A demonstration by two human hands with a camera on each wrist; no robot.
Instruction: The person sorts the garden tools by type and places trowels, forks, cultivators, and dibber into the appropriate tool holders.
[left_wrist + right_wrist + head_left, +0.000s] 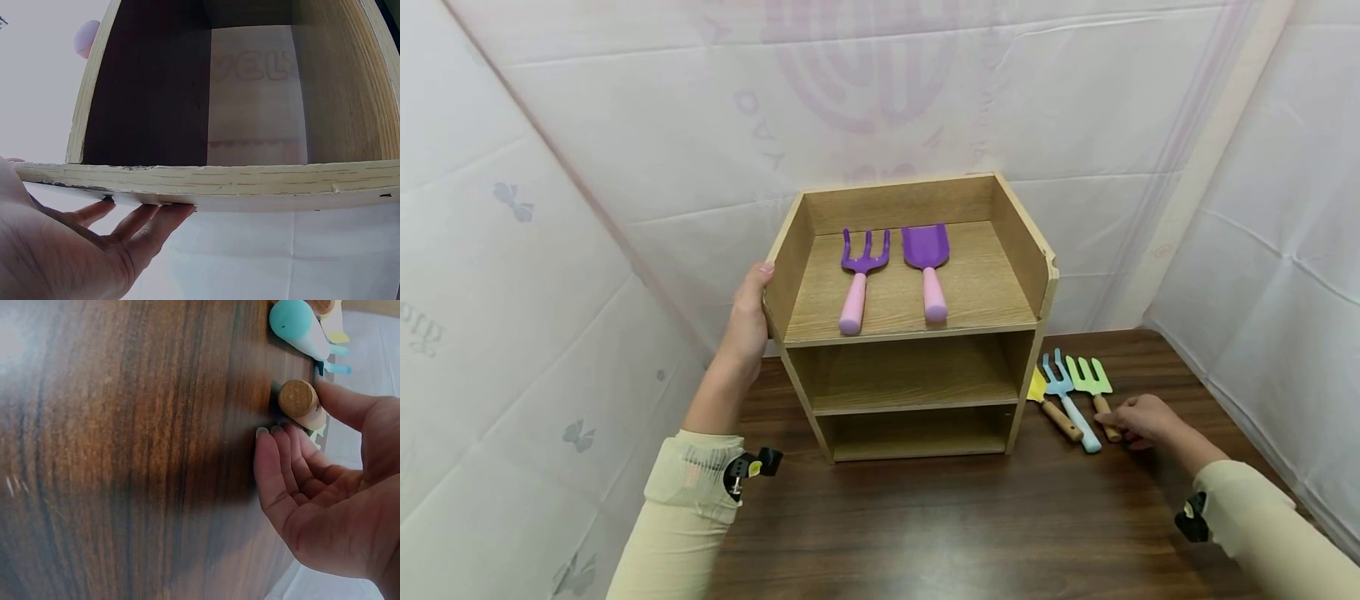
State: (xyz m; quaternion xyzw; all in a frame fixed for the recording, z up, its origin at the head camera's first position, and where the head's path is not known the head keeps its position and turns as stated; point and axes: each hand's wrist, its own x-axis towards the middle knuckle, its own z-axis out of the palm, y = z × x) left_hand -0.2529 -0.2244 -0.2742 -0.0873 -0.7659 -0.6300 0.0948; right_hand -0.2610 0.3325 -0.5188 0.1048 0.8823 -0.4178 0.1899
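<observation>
A small wooden shelf (917, 333) stands tilted on the brown table. My left hand (747, 321) holds its left side panel (250, 181), with the thumb at the front edge and the fingers (165, 222) along the outer face. At the right, my right hand (1142, 419) pinches the wooden handle (301, 403) of a green hand fork (1092, 379) lying on the table, thumb on one side and fingertips on the other. Beside that fork lie a blue hand fork (1071, 404) and a yellow tool (1054, 408) with a wooden handle, its head partly hidden behind the shelf.
On the shelf's top board lie a purple hand fork (862, 271) and a purple shovel (927, 262), both with pink handles. Two lower compartments open toward me. White printed sheeting (700, 150) closes off the back and both sides of the table (962, 525).
</observation>
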